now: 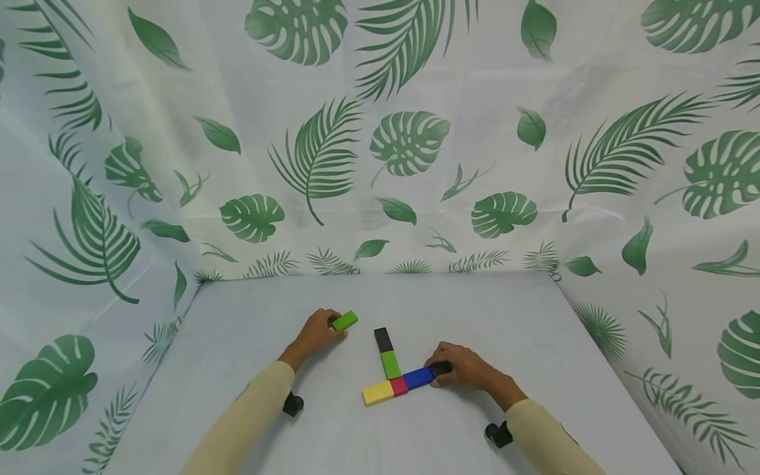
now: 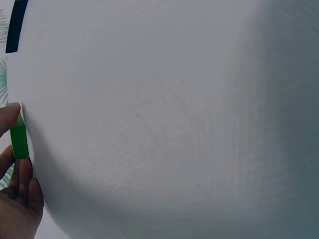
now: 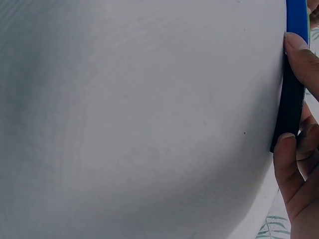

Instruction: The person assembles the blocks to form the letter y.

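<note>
Between thumb and fingers, my left hand [image 1: 317, 330] pinches a green block [image 1: 345, 320], left of the other blocks; the left wrist view shows the same green block [image 2: 19, 139] between the fingertips. My right hand [image 1: 464, 367] grips the black block [image 1: 441, 369] at the right end of a row. In that row lie a yellow block [image 1: 378, 393], a small red block [image 1: 399, 386] and a blue block [image 1: 419, 378], end to end. From near the red one, a second green block [image 1: 390, 365] and another black block [image 1: 383, 340] extend toward the back.
A white table [image 1: 475, 307] bears the blocks. Leaf-printed white cloth [image 1: 410, 218] hangs at the back and both sides. Dark wrist-worn devices sit below the left wrist [image 1: 293, 404] and right wrist [image 1: 499, 435].
</note>
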### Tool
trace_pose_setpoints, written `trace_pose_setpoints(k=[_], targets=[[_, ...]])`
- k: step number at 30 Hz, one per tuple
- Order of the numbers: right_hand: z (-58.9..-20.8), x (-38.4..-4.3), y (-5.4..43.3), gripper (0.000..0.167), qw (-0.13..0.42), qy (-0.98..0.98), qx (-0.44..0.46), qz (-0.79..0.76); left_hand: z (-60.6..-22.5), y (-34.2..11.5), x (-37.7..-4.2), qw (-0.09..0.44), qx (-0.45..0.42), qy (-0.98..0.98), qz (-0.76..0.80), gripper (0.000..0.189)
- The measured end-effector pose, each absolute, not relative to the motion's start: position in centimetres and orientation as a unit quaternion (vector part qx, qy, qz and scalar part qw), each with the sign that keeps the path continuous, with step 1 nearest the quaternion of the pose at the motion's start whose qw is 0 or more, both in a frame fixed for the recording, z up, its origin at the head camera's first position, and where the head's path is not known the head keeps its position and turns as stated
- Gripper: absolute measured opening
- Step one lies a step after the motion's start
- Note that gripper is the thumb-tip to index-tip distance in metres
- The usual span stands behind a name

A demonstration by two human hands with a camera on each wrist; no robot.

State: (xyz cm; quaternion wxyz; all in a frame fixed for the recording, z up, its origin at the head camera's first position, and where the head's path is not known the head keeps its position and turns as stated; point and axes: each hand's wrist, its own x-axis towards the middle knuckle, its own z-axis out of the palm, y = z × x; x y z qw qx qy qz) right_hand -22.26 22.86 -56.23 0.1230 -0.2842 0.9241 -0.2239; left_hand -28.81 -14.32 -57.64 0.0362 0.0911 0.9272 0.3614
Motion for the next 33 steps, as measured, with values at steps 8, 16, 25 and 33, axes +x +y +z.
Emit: trace_pose_setpoints(k=[8,16,25,33], targets=[[-56.1,-22.3,22.8,0.034,0.123,0.926,-0.28,-0.223,-57.6,-14.3,-28.8,0.035,0.08,0.925,0.37,0.038],[-56.1,-22.2,22.7,0.033,0.127,0.926,-0.277,-0.225,-57.8,-14.4,-28.7,0.026,0.082,0.927,0.365,0.037],[-56.3,-22.3,22.9,0.034,0.126,0.924,-0.283,-0.225,-57.7,-14.5,-28.5,0.024,0.092,0.925,0.369,0.038],[-56.2,-22.4,22.9,0.033,0.128,0.922,-0.286,-0.228,-57.4,-14.5,-27.7,0.025,0.087,0.923,0.373,0.036]])
